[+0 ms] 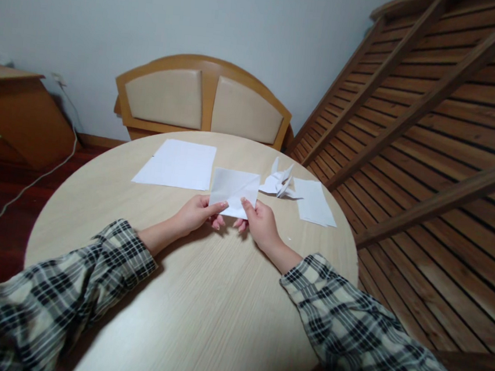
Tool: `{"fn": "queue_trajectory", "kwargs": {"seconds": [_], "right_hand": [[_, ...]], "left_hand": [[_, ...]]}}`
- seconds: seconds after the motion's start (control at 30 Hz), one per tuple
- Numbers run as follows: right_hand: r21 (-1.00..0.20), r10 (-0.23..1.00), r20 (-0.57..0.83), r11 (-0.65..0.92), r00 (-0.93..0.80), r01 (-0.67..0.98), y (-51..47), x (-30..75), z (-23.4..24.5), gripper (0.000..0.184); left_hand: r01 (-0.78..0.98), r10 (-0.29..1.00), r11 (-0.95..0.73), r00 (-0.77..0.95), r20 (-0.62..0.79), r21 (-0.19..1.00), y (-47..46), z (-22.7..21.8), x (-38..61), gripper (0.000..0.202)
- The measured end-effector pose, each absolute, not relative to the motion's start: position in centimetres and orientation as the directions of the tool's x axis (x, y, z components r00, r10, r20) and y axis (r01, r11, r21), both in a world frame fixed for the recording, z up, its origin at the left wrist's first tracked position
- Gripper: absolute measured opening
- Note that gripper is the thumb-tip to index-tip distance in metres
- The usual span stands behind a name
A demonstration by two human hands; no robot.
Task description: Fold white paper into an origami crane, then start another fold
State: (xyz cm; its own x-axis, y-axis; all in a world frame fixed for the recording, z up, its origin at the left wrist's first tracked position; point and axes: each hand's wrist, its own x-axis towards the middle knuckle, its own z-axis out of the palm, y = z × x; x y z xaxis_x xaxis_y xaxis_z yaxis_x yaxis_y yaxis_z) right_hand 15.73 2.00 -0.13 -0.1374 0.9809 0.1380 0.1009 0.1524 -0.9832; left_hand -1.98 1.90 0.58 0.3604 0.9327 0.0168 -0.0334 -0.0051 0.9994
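Both hands hold one white folded paper (233, 190) above the round pale wooden table (200, 309). My left hand (196, 214) pinches its lower left corner, thumb on top. My right hand (259, 221) pinches its lower right edge. The paper shows a diagonal crease and stands tilted up toward me. Both sleeves are plaid.
A flat white sheet (178, 164) lies beyond the left hand. A finished folded paper figure (278, 182) and a small stack of white sheets (314, 202) lie to the right. A wooden chair (203, 102) stands behind the table; slatted wooden frames (431, 139) lean at the right.
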Motion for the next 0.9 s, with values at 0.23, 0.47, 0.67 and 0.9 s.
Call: {"fn": "queue_trajectory", "kwargs": {"seconds": [0.23,0.47,0.67,0.9], "right_hand": [[-0.985,0.977,0.141,0.155,-0.159,0.076,2.10,15.88,-0.18,0.046],[-0.980,0.971,0.154,0.173,-0.184,0.093,2.18,16.09,-0.29,0.045],[-0.975,0.972,0.167,0.188,-0.165,0.122,2.05,16.01,-0.21,0.046],[-0.967,0.964,0.191,0.218,-0.184,0.135,1.76,16.02,0.37,0.046]], "left_hand": [[0.006,0.945,0.031,0.324,-0.031,1.000,2.05,0.49,-2.01,0.029],[-0.040,0.895,0.136,0.434,-0.105,0.990,1.98,0.36,-2.24,0.024],[-0.053,0.904,0.097,0.422,-0.066,0.994,1.91,0.50,-2.28,0.025],[-0.099,0.897,0.124,0.437,-0.069,0.987,1.60,0.20,-1.93,0.022]]}}
